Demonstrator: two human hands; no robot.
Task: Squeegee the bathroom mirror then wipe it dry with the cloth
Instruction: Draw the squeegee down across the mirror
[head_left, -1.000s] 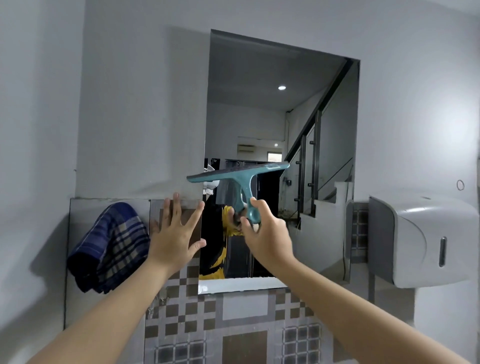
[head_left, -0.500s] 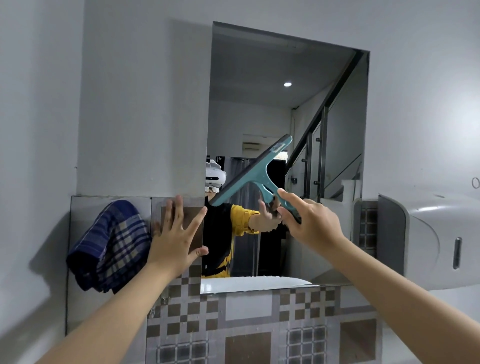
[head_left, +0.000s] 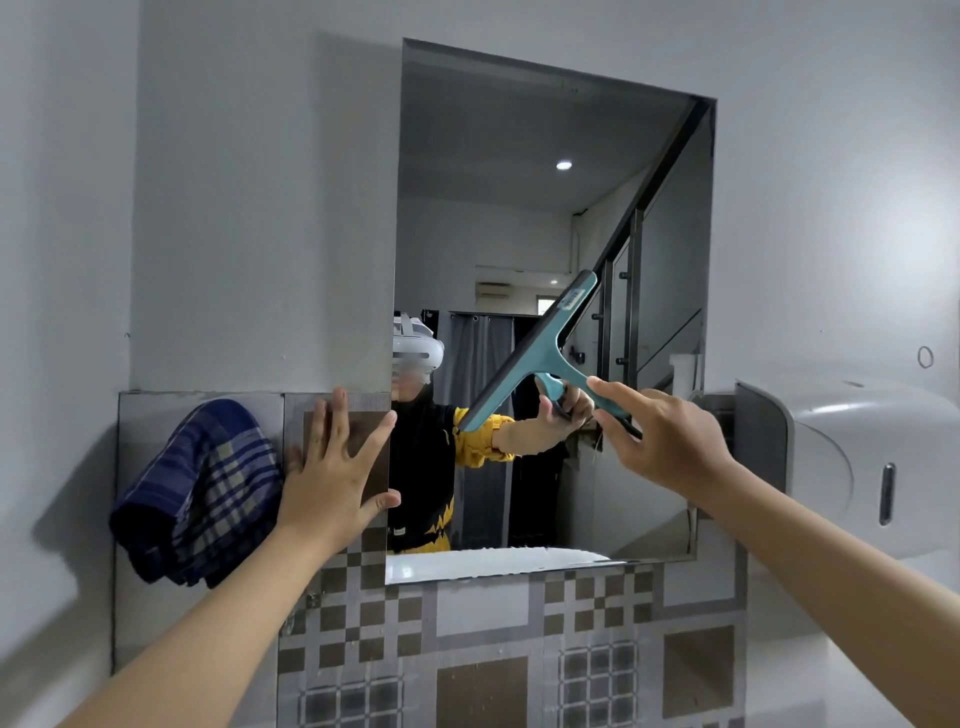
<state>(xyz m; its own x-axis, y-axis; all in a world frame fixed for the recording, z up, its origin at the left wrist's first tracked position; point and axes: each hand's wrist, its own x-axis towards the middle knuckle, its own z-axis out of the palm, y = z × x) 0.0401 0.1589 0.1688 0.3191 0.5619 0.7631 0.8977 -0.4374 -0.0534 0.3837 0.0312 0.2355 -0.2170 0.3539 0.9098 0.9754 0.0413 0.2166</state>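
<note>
The rectangular mirror (head_left: 519, 182) hangs on the grey wall straight ahead. My right hand (head_left: 667, 439) grips the handle of a teal squeegee (head_left: 540, 345), whose blade lies steeply tilted against the lower middle of the glass, top end to the upper right. My left hand (head_left: 332, 467) rests flat with fingers spread on the tiled wall beside the mirror's lower left edge. A blue checked cloth (head_left: 200, 491) hangs on the wall just left of that hand.
A white paper dispenser (head_left: 852, 462) sticks out from the wall right of the mirror. Patterned brown and grey tiles (head_left: 488, 649) cover the wall below. The mirror reflects a person, a staircase railing and a ceiling light.
The squeegee blade has turned from nearly level to steeply tilted and moved right across the glass. My right hand shifted right. My left hand stayed on the wall.
</note>
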